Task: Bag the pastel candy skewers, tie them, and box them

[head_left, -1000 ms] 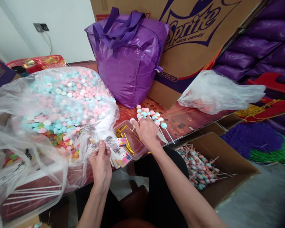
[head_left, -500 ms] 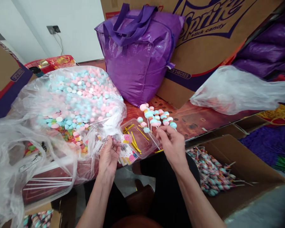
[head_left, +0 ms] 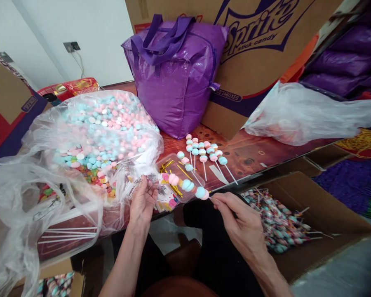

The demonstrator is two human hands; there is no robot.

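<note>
With my right grip (head_left: 241,220) pinching the candy stick (head_left: 187,185) and my left grip (head_left: 142,202) pinching the wrapper (head_left: 162,178), I'd line them up straight.

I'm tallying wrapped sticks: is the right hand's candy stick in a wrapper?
Mostly out: the candy stick shows bare blue and pink pieces near the right hand; whether its tip is inside is unclear.

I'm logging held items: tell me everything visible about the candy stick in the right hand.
The candy stick has rounded, matte-looking pink and blue pieces with orange-tinted ones between, on a thin pale stick. The right hand pinches its bare end. Held slanting before the clear tray, its far end points toward the left hand; whether it touches the printed wrapper is unclear.
</note>
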